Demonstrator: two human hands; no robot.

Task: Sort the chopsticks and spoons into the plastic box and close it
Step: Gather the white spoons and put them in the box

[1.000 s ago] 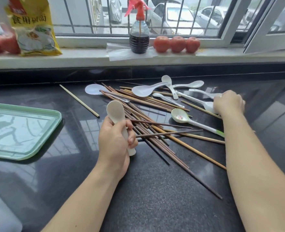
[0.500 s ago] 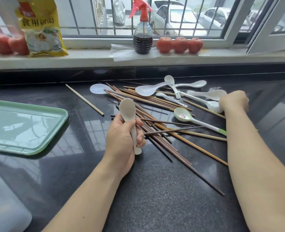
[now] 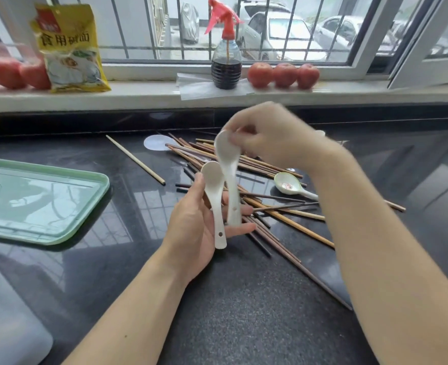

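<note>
A: Head view, only 1 camera. Left hand is raised above the black counter, palm turned up, fingers loosely curled under the handle of a white spoon; bowl end up, handle end pointing down toward the wrist.

B: Right hand?

A: Right hand is blurred, up over the pile. Its fingertips pinch the bowl of a second white spoon, which hangs handle-down just beside the first, its tip at the left fingers. Whether the 2 spoons touch, cannot tell.

B: Against 0.5 s ago?

A: Then the left hand gripped its spoon low over the counter, fist closed round the handle; now the palm has opened out and lifted. The right hand sat far right at the spoon heap; it has crossed to the middle carrying 1 spoon.

B: The rest of the task items?

A: Chopsticks lie crossed in a loose pile behind and right of the hands, 1 pale chopstick apart to the left. A green-rimmed spoon rests among them. A green lid lies flat at left. A translucent box corner shows at bottom left, out of focus.

B: Background?

A: Windowsill: yellow packet, spray bottle, 3 tomatoes.
</note>
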